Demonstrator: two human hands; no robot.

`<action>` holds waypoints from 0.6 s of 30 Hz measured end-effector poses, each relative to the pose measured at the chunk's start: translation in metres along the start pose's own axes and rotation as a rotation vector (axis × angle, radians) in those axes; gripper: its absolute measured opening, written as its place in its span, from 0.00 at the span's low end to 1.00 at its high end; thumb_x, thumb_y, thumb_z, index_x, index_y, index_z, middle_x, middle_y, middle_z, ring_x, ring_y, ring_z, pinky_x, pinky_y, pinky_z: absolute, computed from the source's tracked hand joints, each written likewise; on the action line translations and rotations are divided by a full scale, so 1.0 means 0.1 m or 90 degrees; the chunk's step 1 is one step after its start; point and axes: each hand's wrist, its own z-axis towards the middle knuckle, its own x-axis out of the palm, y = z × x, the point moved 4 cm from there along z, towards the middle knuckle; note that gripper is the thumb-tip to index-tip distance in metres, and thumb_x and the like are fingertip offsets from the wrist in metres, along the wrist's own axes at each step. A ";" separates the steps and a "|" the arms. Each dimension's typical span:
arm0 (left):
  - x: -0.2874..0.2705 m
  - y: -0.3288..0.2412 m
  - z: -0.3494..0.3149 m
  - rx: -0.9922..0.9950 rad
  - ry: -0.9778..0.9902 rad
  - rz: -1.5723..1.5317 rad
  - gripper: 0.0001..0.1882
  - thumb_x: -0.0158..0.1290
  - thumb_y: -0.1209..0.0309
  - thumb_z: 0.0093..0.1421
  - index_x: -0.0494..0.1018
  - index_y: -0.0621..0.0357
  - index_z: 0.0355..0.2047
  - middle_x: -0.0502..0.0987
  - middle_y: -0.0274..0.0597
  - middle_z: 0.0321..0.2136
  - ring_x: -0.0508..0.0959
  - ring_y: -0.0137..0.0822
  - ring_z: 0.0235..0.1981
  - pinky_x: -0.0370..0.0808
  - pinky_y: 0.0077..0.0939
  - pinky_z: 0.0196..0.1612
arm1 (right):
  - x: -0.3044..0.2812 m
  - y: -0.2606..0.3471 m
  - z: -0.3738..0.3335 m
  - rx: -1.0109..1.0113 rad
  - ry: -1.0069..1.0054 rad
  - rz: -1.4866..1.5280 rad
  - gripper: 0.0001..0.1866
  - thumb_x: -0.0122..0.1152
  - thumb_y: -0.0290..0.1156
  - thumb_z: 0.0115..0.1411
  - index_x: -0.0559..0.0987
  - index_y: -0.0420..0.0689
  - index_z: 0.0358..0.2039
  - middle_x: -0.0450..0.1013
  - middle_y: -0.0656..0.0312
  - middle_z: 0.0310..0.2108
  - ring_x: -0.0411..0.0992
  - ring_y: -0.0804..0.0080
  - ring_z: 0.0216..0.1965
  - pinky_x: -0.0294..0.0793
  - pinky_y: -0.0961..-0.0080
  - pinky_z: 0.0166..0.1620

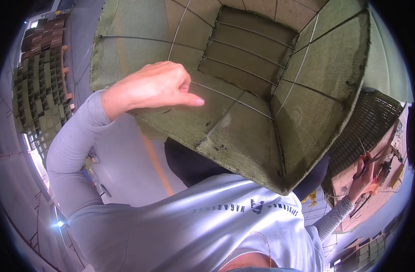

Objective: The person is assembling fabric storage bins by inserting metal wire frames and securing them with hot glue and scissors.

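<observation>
A large box [244,113] of green woven fabric over a thin metal wire frame is tilted with its mouth toward me, against my lap. My left hand [153,86] is over its near left side, fingers curled in and thumb stretched to the right. Whatever those fingers may hold is hidden. Off at the far right, my right hand [362,181] is closed around what looks like dark-handled scissors [364,167], beside a cardboard surface. Thin strands show around that hand.
A dark perforated plastic crate [368,124] stands at the right, next to a cardboard box [361,211] with small things on it. Tall stacks of green and brown frames [39,86] rise at the left. An orange line [155,158] crosses the grey floor.
</observation>
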 end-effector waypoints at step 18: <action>-0.01 0.14 -0.06 0.139 -0.033 -0.385 0.12 0.51 0.64 0.60 0.69 0.59 0.24 0.72 0.30 0.18 0.67 0.19 0.18 0.64 0.13 0.22 | -0.35 2.18 0.55 -0.015 0.428 0.331 0.50 0.62 0.70 0.39 0.71 0.33 0.45 0.70 0.60 0.26 0.64 0.79 0.22 0.58 0.89 0.25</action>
